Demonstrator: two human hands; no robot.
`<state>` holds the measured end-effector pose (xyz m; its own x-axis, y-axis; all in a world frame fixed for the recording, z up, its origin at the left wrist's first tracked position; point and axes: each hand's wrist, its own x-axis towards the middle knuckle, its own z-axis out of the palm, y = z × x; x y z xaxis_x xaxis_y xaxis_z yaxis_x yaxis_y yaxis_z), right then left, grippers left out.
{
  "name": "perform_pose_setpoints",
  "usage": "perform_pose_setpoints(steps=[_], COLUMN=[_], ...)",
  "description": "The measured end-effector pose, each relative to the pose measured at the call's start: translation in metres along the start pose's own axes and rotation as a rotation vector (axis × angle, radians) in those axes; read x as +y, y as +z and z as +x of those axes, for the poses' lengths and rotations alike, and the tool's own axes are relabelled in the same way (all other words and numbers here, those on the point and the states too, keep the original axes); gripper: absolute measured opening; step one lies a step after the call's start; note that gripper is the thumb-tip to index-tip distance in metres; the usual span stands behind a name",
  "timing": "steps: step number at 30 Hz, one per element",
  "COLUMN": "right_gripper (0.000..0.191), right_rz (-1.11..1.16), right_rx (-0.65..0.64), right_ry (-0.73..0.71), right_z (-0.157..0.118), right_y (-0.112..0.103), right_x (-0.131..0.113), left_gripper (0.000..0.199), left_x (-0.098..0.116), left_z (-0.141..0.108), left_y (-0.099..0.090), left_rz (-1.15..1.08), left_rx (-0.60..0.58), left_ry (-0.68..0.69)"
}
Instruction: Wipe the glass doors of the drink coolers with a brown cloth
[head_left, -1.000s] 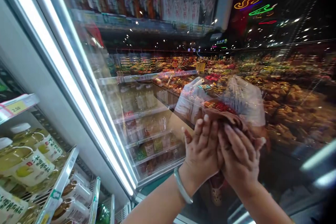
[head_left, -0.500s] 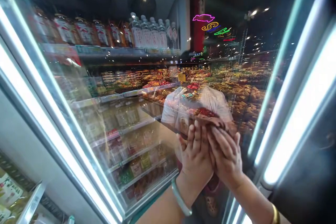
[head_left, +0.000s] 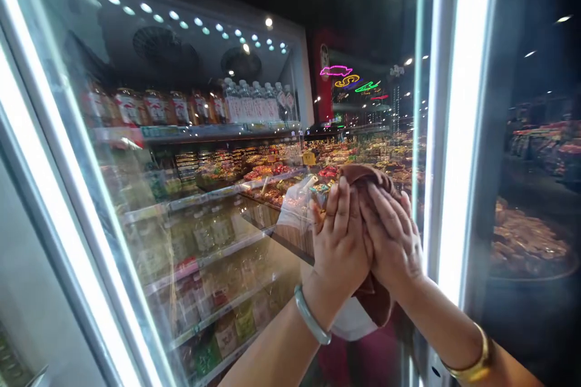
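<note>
My left hand point(head_left: 342, 242) and my right hand point(head_left: 394, 239) lie side by side, fingers mostly together and pointing up. Both are closed over a brown cloth point(head_left: 376, 308) and press it to the glass door point(head_left: 254, 193) of a lit display fridge. The cloth's folded top edge shows above my fingertips, and a loose end hangs below my palms. Most of its middle is hidden. On my left wrist sits a pale green bangle point(head_left: 311, 317); a gold bangle point(head_left: 474, 357) circles my right forearm.
Bright light strips point(head_left: 467, 121) run along the door's right side, with more at the left. Behind the glass stand bottles point(head_left: 254, 103) on the top shelf and packaged goods point(head_left: 218, 302) lower down. Reflections of store displays overlay the glass. A goods bin point(head_left: 531, 242) shows at right.
My view has turned to the right and levelled. My hands and the cloth have shifted up and right over the glass, closer to the right light strip. More cloth now shows below my palms.
</note>
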<state>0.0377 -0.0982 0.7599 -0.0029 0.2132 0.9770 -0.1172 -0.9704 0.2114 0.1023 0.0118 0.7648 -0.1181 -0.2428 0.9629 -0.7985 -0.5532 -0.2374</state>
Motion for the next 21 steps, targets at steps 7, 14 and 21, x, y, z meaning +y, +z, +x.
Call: perform_pose_setpoints(steps=[7, 14, 21], right_gripper=[0.073, 0.073, 0.067], right_rz=[-0.038, -0.121, -0.009], right_rx=[0.047, 0.026, 0.119], right_ry=[0.09, -0.05, 0.104], right_z=[-0.014, 0.081, 0.036], right_y=[-0.004, 0.007, 0.014], right_x=[0.005, 0.021, 0.011], left_gripper=[0.061, 0.063, 0.063], left_x=[0.006, -0.026, -0.023], left_z=[0.006, 0.082, 0.053], left_y=[0.0, -0.005, -0.005], left_rz=[-0.106, 0.122, 0.048], left_rx=[-0.014, 0.172, 0.058], left_ry=[0.114, 0.064, 0.231])
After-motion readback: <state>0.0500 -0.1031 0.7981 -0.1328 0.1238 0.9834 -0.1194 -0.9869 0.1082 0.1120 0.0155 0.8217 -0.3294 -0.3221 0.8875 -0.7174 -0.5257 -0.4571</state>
